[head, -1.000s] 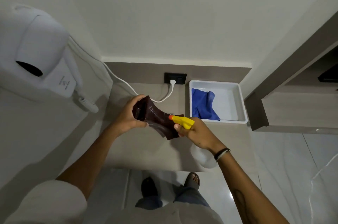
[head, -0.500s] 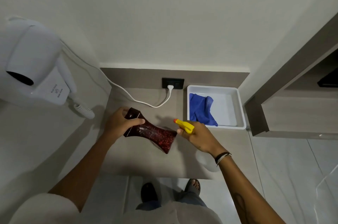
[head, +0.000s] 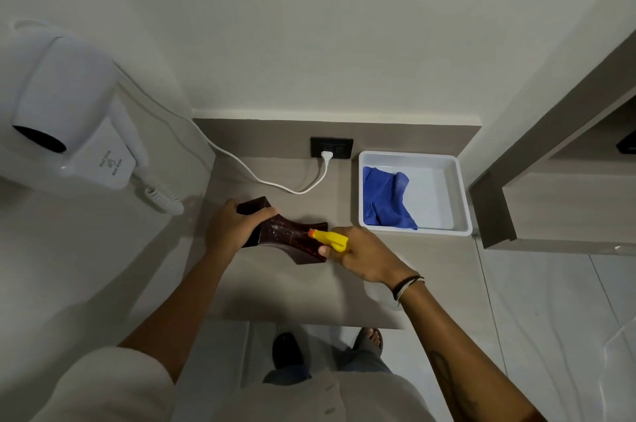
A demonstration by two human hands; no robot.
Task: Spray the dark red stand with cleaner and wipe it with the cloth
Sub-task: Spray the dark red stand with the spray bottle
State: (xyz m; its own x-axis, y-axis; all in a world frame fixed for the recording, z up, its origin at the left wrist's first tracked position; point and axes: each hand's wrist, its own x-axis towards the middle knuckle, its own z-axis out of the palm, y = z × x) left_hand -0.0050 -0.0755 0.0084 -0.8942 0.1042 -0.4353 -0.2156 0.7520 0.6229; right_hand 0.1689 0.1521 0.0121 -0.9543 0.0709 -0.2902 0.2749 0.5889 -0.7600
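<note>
One wide-angle head-worn view looks steeply down from above the tabletop's near edge, facing the wall at its far edge; close enough that both forearms fill the lower frame.

We see the dark red stand, glossy and waisted with flared ends, lying on its side across the table, its surface speckled with fine droplets. The spray bottle shows a yellow head with an orange nozzle tip that points at the stand's middle and sits almost against it; its pale body is largely hidden. The blue cloth lies crumpled in the left part of the white tray, well apart from the stand.
</note>
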